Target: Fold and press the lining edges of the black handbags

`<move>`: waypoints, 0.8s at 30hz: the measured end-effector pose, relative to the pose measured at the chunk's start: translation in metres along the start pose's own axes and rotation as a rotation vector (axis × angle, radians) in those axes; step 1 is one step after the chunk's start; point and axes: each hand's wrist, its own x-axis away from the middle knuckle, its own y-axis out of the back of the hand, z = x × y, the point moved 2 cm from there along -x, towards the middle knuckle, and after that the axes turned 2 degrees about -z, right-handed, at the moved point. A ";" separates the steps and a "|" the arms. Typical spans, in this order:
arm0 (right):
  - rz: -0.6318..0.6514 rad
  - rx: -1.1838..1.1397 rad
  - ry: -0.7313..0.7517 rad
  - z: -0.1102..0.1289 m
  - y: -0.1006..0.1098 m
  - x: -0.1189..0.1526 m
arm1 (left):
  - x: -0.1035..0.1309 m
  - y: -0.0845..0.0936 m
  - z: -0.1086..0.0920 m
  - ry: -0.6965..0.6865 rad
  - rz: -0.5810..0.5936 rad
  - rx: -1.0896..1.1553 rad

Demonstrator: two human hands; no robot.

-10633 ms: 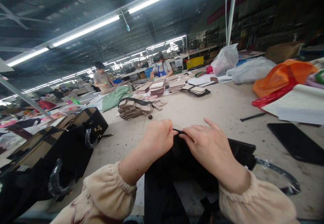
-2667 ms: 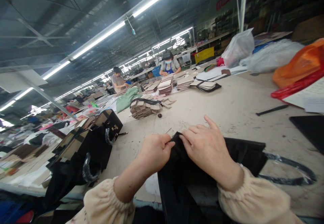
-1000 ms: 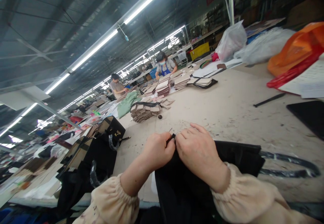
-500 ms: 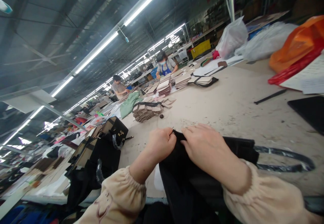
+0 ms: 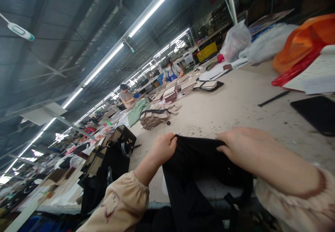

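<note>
Black fabric stretches between my two hands over the table's near edge, its top border roughly straight. My left hand pinches its upper left corner. At the upper right, my right hand grips the same border between thumb and fingers. The lower part of the fabric hangs down past the edge, with a strap and a small metal piece at its right. Left of my left hand, black bags with plastic-wrapped handles stand on the table.
Stacked beige pieces and a green cloth lie beyond my hands on the table. Rightward are a black tablet-like object, a thin dark strip and an orange bag. Two people work farther back.
My right hand has moved right, away from my left, and the black fabric is now spread between them. The plastic-wrapped handle at the right is no longer visible.
</note>
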 end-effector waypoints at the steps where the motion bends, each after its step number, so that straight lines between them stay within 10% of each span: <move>1: 0.031 0.023 0.000 -0.001 0.000 0.000 | 0.001 0.000 0.000 -0.010 0.000 0.023; 24: 0.113 -0.223 0.129 -0.031 0.009 0.008 | -0.011 -0.004 -0.016 0.044 -0.034 0.102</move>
